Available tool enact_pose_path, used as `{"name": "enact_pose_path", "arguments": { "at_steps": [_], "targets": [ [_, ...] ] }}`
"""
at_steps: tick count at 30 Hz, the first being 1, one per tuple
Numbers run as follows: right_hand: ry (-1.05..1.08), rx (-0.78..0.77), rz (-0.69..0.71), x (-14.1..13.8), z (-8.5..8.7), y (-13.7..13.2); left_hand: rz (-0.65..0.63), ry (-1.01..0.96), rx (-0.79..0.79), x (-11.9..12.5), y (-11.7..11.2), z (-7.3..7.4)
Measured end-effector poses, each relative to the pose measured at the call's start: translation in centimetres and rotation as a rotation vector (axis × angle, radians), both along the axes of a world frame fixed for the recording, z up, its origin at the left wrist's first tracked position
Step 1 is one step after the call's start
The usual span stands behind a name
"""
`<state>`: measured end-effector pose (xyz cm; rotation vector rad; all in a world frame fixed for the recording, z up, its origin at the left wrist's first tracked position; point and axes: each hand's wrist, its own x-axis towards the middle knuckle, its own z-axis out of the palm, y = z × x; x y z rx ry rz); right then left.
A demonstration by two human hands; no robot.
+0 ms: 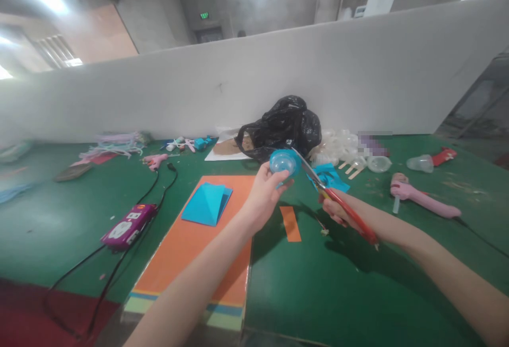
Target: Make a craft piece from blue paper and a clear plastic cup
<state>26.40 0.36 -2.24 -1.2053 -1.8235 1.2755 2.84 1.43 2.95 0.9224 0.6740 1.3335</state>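
My left hand (265, 193) is closed around a small blue plastic cup (283, 162), held up above the green table (358, 283). My right hand (338, 210) grips red-handled scissors (334, 196). Their open blades reach up to the cup's right edge. Under my left forearm lies a stack of coloured paper sheets with an orange one (191, 251) on top. A folded blue paper (207, 204) rests on it. A small orange strip (290, 223) lies on the table between my hands.
A pink glue gun (421, 197) lies at the right, another (156, 161) at the back left. A purple power strip (128, 226) with black cables sits at the left. A black plastic bag (284, 127), clear plastic cups (345, 148) and wooden sticks stand before the white partition.
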Motion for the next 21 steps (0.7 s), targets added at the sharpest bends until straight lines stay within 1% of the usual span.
{"name": "enact_pose_path", "arguments": {
  "at_steps": [3,6,11,16,21],
  "targets": [
    [-0.025,-0.011,0.003,0.0,-0.1,0.0,-0.024,0.041,-0.011,0.0,-0.1,-0.1],
    [-0.001,-0.025,0.015,0.1,-0.2,0.1,-0.049,0.065,-0.011,0.0,-0.1,-0.2],
    [0.013,-0.072,-0.018,0.0,-0.4,0.4,-0.051,0.101,-0.005,-0.1,-0.1,-0.1],
    [-0.042,-0.100,-0.045,-0.4,0.2,0.6,-0.056,0.106,-0.007,-0.1,-0.2,0.2],
    [-0.103,-0.084,-0.083,-0.7,1.1,0.3,-0.087,0.094,-0.036,-0.3,0.0,0.4]
  ]
}}
